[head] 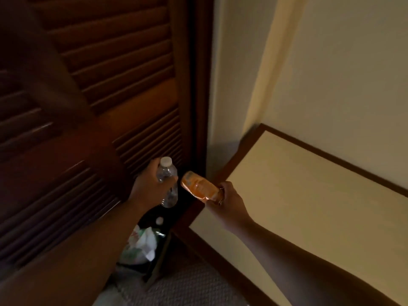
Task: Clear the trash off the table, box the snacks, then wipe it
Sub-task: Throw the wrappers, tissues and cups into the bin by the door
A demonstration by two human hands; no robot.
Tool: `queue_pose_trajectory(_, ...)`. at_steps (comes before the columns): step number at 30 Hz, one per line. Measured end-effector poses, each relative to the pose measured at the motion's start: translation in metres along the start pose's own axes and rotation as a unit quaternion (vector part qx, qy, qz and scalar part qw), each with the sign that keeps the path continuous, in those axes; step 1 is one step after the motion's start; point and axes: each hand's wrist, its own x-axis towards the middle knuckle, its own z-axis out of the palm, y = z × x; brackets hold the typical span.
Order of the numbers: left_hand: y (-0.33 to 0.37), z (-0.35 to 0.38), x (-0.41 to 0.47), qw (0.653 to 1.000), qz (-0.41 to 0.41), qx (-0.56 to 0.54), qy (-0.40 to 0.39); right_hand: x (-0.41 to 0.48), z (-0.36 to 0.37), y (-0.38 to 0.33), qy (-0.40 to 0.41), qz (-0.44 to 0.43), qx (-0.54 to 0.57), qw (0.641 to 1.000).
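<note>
- Two bare forearms are seen reaching forward from the lower edge of the view, over a patch of grey carpet [187, 286].
- A dark bin [162, 246] is seen on the floor below the hands, set between a louvred wooden door [106, 85] on the left and a cream table [309, 206] with a dark wood edge on the right. White crumpled rubbish [141, 244] and a small white cap are visible inside it.
- The left hand [148, 188] is closed around a clear plastic bottle [169, 180] with a white cap; the bottle is held roughly upright, above the bin.
- The right hand [225, 204] is closed on one end of an orange snack wrapper [198, 186], which is held out towards the bottle, just beside it and also above the bin. Whether the wrapper is empty cannot be told.
- The visible part of the table is seen bare; no box, cloth or snacks are in view.
- Behind the table, a plain pale wall [331, 74] is noted.
- Judgement: the trash-clearing step is in hand, with both items brought to the bin and not yet dropped.
- Judgement: the next move calls for both hands to be lowered or released squarely over the bin's narrow mouth, so that nothing glances off the rim onto the carpet. Boxing and wiping are judged still outstanding.
</note>
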Motion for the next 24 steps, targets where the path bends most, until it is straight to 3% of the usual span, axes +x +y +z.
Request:
queue_pose_trajectory(3,-0.079,-0.057,-0.028,0.997,-0.065,0.008,0.030,-0.010,0.079,-0.028,-0.046,-0.043,-0.051,0.997)
queue_pose_trajectory(9,-0.184,-0.084,-0.069,0.989,-0.145,0.000,0.041,-0.027,0.179,-0.050,-0.108,-0.047,-0.129,0.985)
queue_pose_trajectory(15,-0.248,-0.061,-0.076,0.984,-0.178,0.023,0.014,-0.021,0.254,-0.039,-0.160,-0.069,-0.214,0.961)
queue_pose_trajectory(24,-0.322,0.006,-0.060,0.973,-0.206,0.102,-0.035,0.015,0.356,0.044,-0.186,-0.087,-0.337,0.919)
